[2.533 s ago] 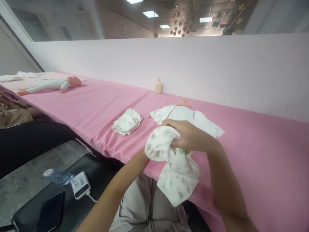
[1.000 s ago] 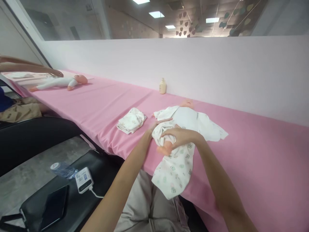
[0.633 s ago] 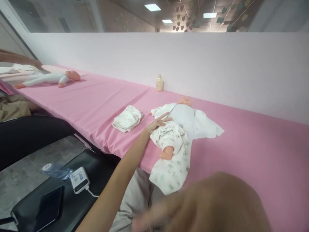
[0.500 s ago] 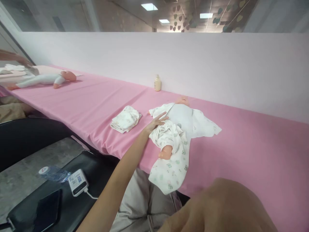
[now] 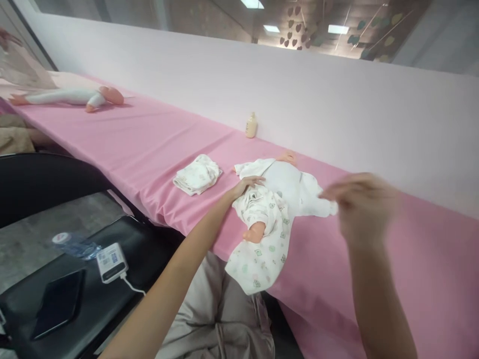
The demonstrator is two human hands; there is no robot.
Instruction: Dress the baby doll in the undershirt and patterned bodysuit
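A baby doll (image 5: 283, 178) in a white top lies on its back on the pink table (image 5: 149, 144), head toward the wall. Printed white trousers (image 5: 262, 234) are bunched on one leg, with a bare foot (image 5: 253, 233) poking out and the other trouser leg hanging over the table edge. My left hand (image 5: 245, 185) rests open and flat on the doll's hip, at the trousers' waist. My right hand (image 5: 359, 207) is raised above the table to the right of the doll, blurred by motion, fingers loosely curled and holding nothing I can see.
A folded white garment (image 5: 197, 174) lies left of the doll. A small cream bottle (image 5: 251, 125) stands by the wall. A second doll (image 5: 71, 96) lies far left. On a black seat below sit a water bottle (image 5: 75, 244), a power bank (image 5: 111, 261) and a phone (image 5: 58, 303).
My right hand let go of the trousers, swept up close past the camera, and now hovers right of the doll. My left hand moved onto the doll's hip and stayed there.
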